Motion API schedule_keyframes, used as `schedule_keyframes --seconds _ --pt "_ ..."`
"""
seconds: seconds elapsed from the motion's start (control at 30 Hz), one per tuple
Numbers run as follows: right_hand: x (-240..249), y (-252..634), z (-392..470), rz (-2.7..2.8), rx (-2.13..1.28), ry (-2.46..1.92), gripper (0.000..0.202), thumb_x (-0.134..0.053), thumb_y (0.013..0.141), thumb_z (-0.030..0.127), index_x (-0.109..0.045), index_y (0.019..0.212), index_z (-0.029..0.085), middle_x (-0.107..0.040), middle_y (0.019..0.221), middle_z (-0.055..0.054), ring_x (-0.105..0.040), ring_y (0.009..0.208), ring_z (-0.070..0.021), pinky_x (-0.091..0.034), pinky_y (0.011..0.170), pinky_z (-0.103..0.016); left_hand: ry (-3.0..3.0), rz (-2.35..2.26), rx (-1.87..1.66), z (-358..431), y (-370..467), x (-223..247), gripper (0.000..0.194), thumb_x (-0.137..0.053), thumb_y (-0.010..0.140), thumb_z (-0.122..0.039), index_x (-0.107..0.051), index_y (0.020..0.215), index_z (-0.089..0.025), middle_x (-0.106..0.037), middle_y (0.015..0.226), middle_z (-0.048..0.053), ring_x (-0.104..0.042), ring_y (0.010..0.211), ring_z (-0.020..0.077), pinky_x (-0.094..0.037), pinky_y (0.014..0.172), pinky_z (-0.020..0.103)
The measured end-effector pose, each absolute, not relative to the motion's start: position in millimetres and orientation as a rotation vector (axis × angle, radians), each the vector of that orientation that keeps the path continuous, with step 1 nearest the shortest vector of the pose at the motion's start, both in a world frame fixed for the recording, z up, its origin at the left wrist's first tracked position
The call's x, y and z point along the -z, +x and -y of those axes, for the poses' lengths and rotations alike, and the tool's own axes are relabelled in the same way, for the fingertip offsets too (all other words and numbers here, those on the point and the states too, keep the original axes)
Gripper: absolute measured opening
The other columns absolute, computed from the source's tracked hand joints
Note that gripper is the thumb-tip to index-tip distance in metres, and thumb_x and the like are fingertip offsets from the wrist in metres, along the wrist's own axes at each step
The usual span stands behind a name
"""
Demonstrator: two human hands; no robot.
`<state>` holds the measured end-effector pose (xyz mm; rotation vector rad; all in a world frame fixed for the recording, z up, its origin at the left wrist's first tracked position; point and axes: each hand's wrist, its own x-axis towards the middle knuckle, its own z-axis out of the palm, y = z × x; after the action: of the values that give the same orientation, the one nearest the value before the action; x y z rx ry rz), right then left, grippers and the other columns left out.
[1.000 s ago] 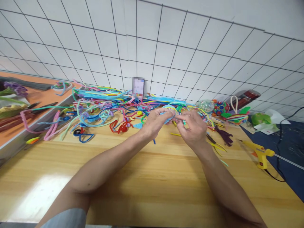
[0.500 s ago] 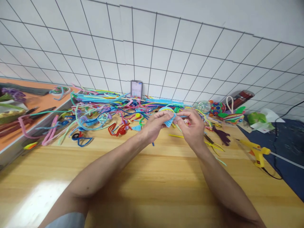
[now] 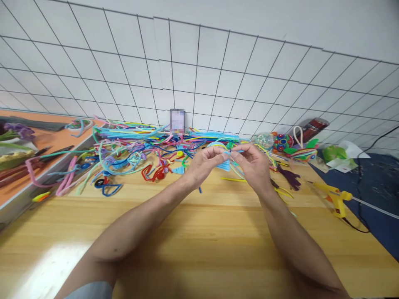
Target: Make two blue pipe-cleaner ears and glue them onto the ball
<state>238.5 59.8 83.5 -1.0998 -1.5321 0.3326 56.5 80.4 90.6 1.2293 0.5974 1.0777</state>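
Observation:
Above the back of the wooden table, my left hand (image 3: 203,164) pinches a light-blue piece of coiled pipe cleaner (image 3: 223,165) between thumb and fingers. My right hand (image 3: 254,167) meets it from the other side, its thumb and forefinger closed on what looks like a light-blue pipe cleaner end. Fingers cover the exact spot where the two hands work. Behind them lies a heap of coloured pipe cleaners (image 3: 124,160). A small light-blue striped triangle (image 3: 178,170) rests left of my left hand, and a yellow pipe cleaner (image 3: 233,180) lies below the hands.
A phone (image 3: 177,121) leans against the tiled wall. To the right are a dark purple glove-like piece (image 3: 289,177), a yellow glue gun (image 3: 338,199) with its cord, and a dark red cylinder (image 3: 313,131). An orange-bottomed tray (image 3: 84,143) stands at left.
The light-blue piece has turned in my fingers, its striped face now hanging lower. My hands have drawn slightly closer together at the fingertips, and the view has shifted a little.

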Motion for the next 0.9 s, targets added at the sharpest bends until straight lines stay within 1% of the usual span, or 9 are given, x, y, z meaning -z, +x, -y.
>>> schedule_keyframes --seconds 0.13,0.3,0.4,0.53,0.6,0.67,0.73,0.8,0.9 --pt "-82.1 233.9 -57.7 1.501 -0.313 -1.068 0.011 -0.075 0.091 0.033 -0.076 0.090 0.023 -0.077 0.087 -0.001 -0.071 0.079 -0.0175 -0.057 0.076 -0.033 1.150 -0.643 -1.153 -77.7 59.5 -91.1 0.034 -0.088 0.073 -0.047 -0.073 0.081 -0.018 -0.069 0.073 0.001 -0.057 0.062 0.0108 -0.045 0.054 0.022" --pt "-85.0 227.5 -55.3 1.478 -0.390 -1.039 0.012 -0.074 0.092 0.035 -0.077 0.090 0.023 -0.078 0.086 -0.002 -0.071 0.078 -0.0179 -0.058 0.074 -0.033 1.086 -0.603 -1.173 -77.9 61.5 -91.4 0.040 -0.090 0.070 -0.053 -0.073 0.081 -0.018 -0.068 0.071 0.000 -0.058 0.062 0.0118 -0.048 0.056 0.024" --pt "-85.8 229.5 -56.2 1.415 -0.428 -1.042 0.014 -0.077 0.090 0.037 -0.077 0.089 0.023 -0.075 0.081 0.000 -0.067 0.073 -0.0165 -0.056 0.068 -0.031 1.124 -0.552 -1.156 -79.7 61.6 -88.2 0.043 -0.092 0.069 -0.055 -0.074 0.082 -0.018 -0.069 0.073 0.000 -0.061 0.068 0.0126 -0.051 0.064 0.024" --pt "-84.5 232.7 -59.6 1.380 -0.577 -1.005 0.017 -0.078 0.088 0.040 -0.076 0.085 0.023 -0.073 0.077 0.001 -0.065 0.069 -0.0151 -0.054 0.065 -0.029 1.170 -0.429 -1.146 -81.0 62.6 -81.9 0.039 -0.090 0.075 -0.053 -0.077 0.086 -0.018 -0.073 0.082 0.001 -0.067 0.079 0.0137 -0.054 0.080 0.026" --pt "-83.4 232.6 -61.4 1.375 -0.649 -0.981 0.019 -0.077 0.088 0.042 -0.075 0.085 0.023 -0.071 0.074 0.001 -0.063 0.067 -0.0147 -0.053 0.063 -0.028 1.173 -0.422 -1.149 -80.9 63.5 -80.2 0.037 -0.090 0.076 -0.052 -0.078 0.086 -0.019 -0.074 0.085 0.002 -0.068 0.083 0.0145 -0.054 0.084 0.027" --pt "-82.4 231.1 -62.5 1.361 -0.668 -0.976 0.020 -0.077 0.088 0.043 -0.075 0.091 0.023 -0.068 0.071 0.002 -0.061 0.064 -0.0143 -0.052 0.060 -0.028 1.165 -0.455 -1.161 -80.6 64.5 -79.6 0.039 -0.092 0.072 -0.053 -0.078 0.085 -0.019 -0.075 0.087 0.002 -0.067 0.084 0.0145 -0.053 0.084 0.027" --pt "-81.7 228.8 -61.8 1.338 -0.612 -0.986 0.022 -0.078 0.087 0.040 -0.072 0.101 0.024 -0.067 0.074 0.003 -0.063 0.066 -0.0144 -0.053 0.060 -0.028 1.155 -0.494 -1.170 -80.0 65.3 -79.8 0.040 -0.094 0.069 -0.054 -0.078 0.083 -0.019 -0.074 0.085 0.001 -0.065 0.081 0.0136 -0.053 0.081 0.026" --pt "-81.8 226.0 -58.7 1.316 -0.437 -1.007 0.027 -0.079 0.086 0.035 -0.068 0.108 0.024 -0.069 0.082 0.002 -0.067 0.073 -0.0155 -0.056 0.065 -0.029 1.137 -0.550 -1.183 -79.0 65.7 -80.2 0.040 -0.094 0.067 -0.054 -0.078 0.081 -0.020 -0.072 0.082 0.001 -0.062 0.078 0.0132 -0.051 0.075 0.025" --pt "-83.9 221.1 -50.7 1.388 0.005 -1.035 0.017 -0.077 0.090 0.028 -0.067 0.103 0.025 -0.072 0.091 -0.002 -0.070 0.082 -0.0185 -0.059 0.074 -0.034 1.109 -0.658 -1.203 -77.4 65.4 -80.6 0.038 -0.093 0.068 -0.053 -0.078 0.081 -0.020 -0.069 0.077 0.001 -0.061 0.075 0.0143 -0.049 0.065 0.025"
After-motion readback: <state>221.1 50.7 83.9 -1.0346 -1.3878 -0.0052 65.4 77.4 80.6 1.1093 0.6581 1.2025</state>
